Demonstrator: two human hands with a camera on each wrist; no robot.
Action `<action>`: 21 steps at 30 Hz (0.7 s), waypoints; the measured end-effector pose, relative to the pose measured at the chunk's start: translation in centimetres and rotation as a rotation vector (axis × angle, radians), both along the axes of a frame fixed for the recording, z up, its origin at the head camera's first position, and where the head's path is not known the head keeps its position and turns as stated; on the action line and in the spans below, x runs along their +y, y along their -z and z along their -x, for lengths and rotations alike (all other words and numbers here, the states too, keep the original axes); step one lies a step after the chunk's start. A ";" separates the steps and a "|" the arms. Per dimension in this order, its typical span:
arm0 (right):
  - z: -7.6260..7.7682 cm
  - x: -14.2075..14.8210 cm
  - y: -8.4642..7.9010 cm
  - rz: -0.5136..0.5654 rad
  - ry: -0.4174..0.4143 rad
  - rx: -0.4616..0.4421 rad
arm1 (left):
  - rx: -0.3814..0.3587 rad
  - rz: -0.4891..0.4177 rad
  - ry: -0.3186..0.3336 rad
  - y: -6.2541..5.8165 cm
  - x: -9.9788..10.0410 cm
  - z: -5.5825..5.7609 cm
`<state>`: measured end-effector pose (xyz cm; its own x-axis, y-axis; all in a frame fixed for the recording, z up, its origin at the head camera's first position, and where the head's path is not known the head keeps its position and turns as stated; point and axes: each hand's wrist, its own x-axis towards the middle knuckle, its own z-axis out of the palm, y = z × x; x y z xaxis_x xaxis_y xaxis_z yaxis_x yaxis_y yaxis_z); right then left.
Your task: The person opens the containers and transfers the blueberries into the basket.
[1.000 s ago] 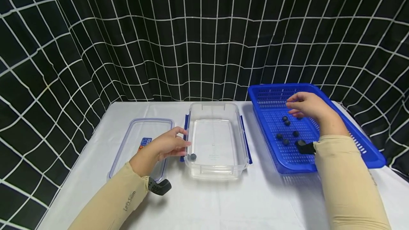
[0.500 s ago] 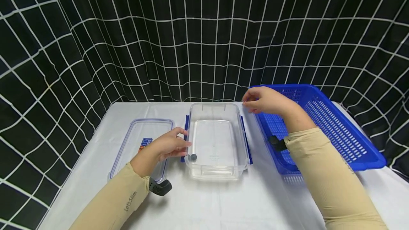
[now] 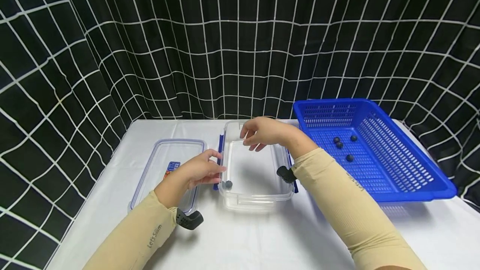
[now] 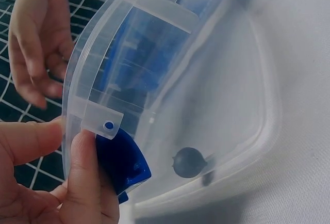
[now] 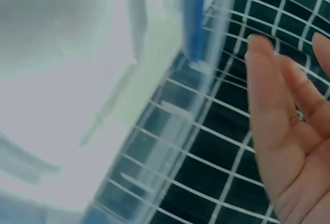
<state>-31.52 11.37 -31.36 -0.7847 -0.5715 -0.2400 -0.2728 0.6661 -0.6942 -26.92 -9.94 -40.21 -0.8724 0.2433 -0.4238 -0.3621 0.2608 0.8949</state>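
Observation:
A clear plastic food container with blue side latches stands in the middle of the table. My left hand pinches its left wall; in the left wrist view, thumb and fingers meet the rim beside a blue latch. One dark blueberry lies inside, in the near left corner. Over the far part of the container hovers my right hand, fingers bent downward. I cannot tell whether something small sits between its fingertips. More blueberries lie in the blue basket at the right.
A clear lid with a bluish seal and a colourful label lies left of the container, partly under my left forearm. The basket's high rim stands close to my right forearm, which covers part of it. A black curtain with white grid lines hangs behind the table.
My right hand has moved left from over the basket, past its rim, to above the container. My left hand stays at the container's left wall, and the blueberry inside has not moved.

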 end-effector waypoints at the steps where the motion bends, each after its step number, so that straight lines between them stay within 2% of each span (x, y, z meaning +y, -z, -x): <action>1: 0.2 -0.4 0.4 0.013 0.003 -0.034 | -0.001 0.001 0.000 0.0 0.0 0.0; 5: 0.8 -1.5 1.7 0.044 0.012 -0.139 | -0.005 -0.005 -0.002 -0.1 0.0 0.0; 12: 1.7 -3.1 3.4 0.036 0.027 -0.205 | -0.002 -0.012 -0.002 -0.2 0.0 0.0; 17: 2.1 -3.8 4.6 0.000 -0.007 -0.267 | -0.004 -0.024 0.007 -0.1 -0.1 0.1; 21: 2.3 -4.1 5.5 -0.045 -0.070 -0.326 | 0.002 -0.032 0.012 -0.2 -0.2 0.0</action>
<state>-33.81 7.24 -36.90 -0.6219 -0.6041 -0.4983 -0.0871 0.6857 -0.7227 -26.96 -10.13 -40.05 -0.8702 0.2669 -0.4141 -0.3574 0.2367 0.9035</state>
